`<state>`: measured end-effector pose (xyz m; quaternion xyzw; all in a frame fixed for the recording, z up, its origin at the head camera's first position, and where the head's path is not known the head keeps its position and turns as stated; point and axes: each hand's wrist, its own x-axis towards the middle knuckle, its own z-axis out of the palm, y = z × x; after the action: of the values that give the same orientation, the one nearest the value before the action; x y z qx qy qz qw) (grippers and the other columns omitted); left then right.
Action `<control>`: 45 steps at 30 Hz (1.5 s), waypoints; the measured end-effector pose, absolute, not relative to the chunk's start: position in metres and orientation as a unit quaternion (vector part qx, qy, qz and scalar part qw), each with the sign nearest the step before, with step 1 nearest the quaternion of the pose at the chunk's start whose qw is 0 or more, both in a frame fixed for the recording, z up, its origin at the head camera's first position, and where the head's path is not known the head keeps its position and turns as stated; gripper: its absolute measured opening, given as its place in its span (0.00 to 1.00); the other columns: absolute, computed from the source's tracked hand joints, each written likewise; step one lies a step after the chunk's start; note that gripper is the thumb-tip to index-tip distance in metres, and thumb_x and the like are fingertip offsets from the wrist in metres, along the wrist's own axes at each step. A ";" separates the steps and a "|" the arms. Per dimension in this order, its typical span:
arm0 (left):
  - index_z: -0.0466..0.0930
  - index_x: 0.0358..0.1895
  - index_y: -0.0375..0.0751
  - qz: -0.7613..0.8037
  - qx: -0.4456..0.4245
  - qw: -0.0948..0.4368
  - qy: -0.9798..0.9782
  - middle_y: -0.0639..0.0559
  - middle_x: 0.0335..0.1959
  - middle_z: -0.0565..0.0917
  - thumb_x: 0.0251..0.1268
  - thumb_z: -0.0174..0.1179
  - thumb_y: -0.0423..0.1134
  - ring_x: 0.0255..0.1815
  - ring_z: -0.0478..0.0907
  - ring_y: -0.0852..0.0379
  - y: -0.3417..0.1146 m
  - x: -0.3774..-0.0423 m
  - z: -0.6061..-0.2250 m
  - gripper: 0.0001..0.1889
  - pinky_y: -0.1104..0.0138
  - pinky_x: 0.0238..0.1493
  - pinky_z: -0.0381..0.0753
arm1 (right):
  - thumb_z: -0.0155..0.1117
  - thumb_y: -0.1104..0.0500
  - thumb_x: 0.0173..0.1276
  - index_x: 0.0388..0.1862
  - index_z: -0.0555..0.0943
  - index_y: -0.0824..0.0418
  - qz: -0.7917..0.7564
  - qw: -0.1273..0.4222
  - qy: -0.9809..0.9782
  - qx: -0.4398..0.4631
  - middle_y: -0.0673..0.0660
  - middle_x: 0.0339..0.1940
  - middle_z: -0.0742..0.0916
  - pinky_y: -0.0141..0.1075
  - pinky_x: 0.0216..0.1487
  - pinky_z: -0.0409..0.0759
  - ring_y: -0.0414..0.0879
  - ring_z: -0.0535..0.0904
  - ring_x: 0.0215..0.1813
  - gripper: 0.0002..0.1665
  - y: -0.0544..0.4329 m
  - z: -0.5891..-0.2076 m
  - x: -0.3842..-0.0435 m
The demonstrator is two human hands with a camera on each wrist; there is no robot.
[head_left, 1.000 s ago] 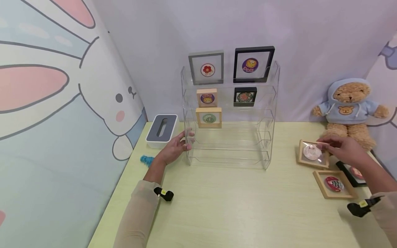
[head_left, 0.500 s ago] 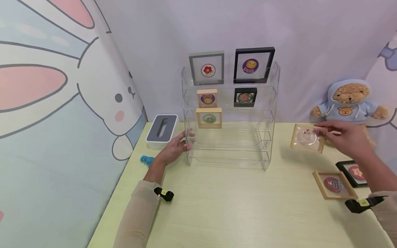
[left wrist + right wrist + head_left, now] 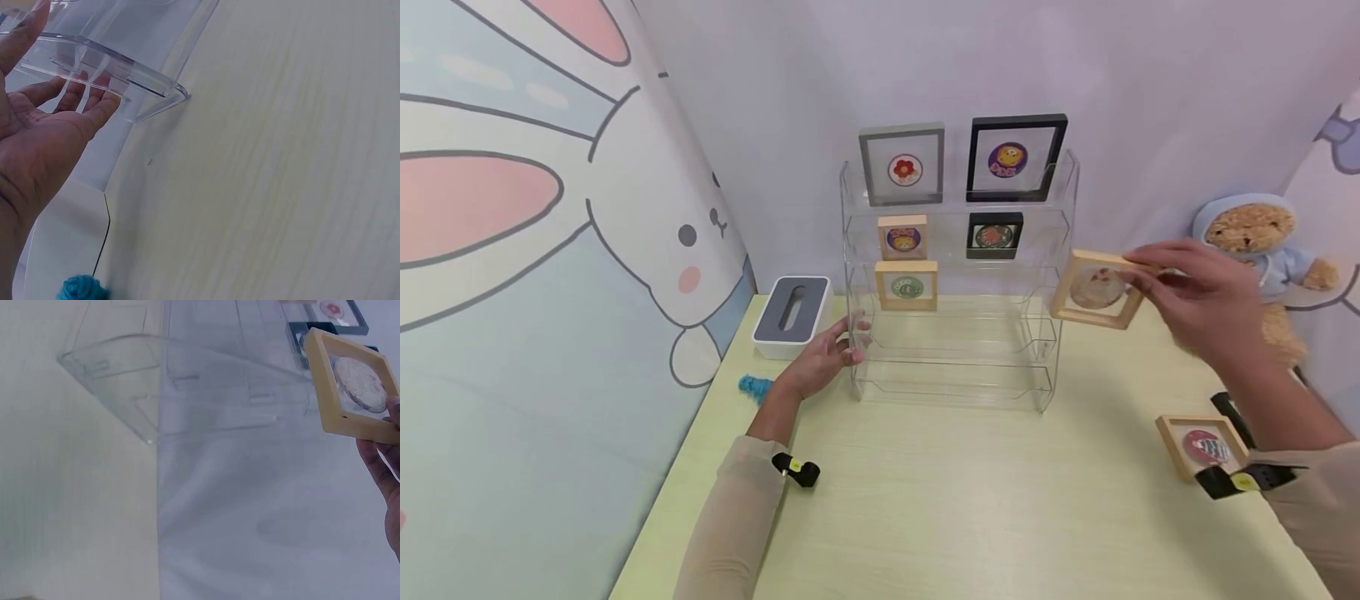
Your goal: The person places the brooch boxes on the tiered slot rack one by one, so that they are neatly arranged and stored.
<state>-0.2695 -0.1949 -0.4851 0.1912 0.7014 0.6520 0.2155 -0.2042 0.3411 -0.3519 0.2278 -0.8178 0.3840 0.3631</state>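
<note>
A clear acrylic tiered display rack (image 3: 955, 362) stands against the wall in the head view. My left hand (image 3: 816, 367) grips its left side panel; in the left wrist view, thumb and fingers lie on either side of the acrylic (image 3: 94, 47). My right hand (image 3: 1213, 308) pinches a light wooden picture frame (image 3: 1096, 292) by its right edge, raised and tilted at the rack's right side. A pale round disc (image 3: 360, 384) shows inside it. On the rack stand a grey frame (image 3: 902, 165), a large black frame (image 3: 1017, 158), a small black frame (image 3: 994, 236) and several wooden frames (image 3: 906, 286).
A wooden frame (image 3: 1206, 447) lies flat at the table's right, a black frame (image 3: 1231, 412) beside it partly behind my forearm. A teddy bear (image 3: 1247, 229) sits at the back right. Left of the rack are a tissue box (image 3: 792, 317) and a blue yarn piece (image 3: 754, 387).
My right hand has lifted the wooden frame off the table at the right and carried it up and left to the rack's right side. The left hand has stayed on the rack.
</note>
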 end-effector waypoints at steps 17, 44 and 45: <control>0.49 0.91 0.38 0.650 0.194 0.219 0.701 0.29 0.88 0.58 0.77 0.73 0.49 0.89 0.59 0.35 -0.193 -0.269 -0.483 0.52 0.39 0.85 0.62 | 0.76 0.79 0.64 0.49 0.93 0.66 0.319 0.409 -0.771 0.369 0.65 0.46 0.91 0.14 0.57 0.73 0.57 0.89 0.44 0.17 0.237 -0.341 -0.260; 0.49 0.90 0.33 0.665 0.191 0.219 0.688 0.25 0.87 0.55 0.82 0.64 0.37 0.88 0.60 0.38 -0.194 -0.270 -0.484 0.43 0.54 0.79 0.70 | 0.77 0.76 0.67 0.52 0.89 0.66 0.222 0.349 -0.837 0.359 0.65 0.49 0.90 0.55 0.47 0.89 0.63 0.89 0.51 0.16 0.227 -0.366 -0.265; 0.48 0.89 0.33 0.668 0.190 0.220 0.685 0.24 0.87 0.55 0.83 0.63 0.35 0.87 0.60 0.38 -0.194 -0.271 -0.485 0.43 0.54 0.78 0.70 | 0.77 0.76 0.67 0.52 0.89 0.67 0.216 0.347 -0.838 0.362 0.65 0.49 0.89 0.55 0.48 0.89 0.63 0.89 0.51 0.16 0.227 -0.366 -0.264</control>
<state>-0.2705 -0.1938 -0.4845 0.1904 0.6851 0.6679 0.2199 -0.2644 0.2274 -0.3664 0.3622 -0.8376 0.2159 0.3473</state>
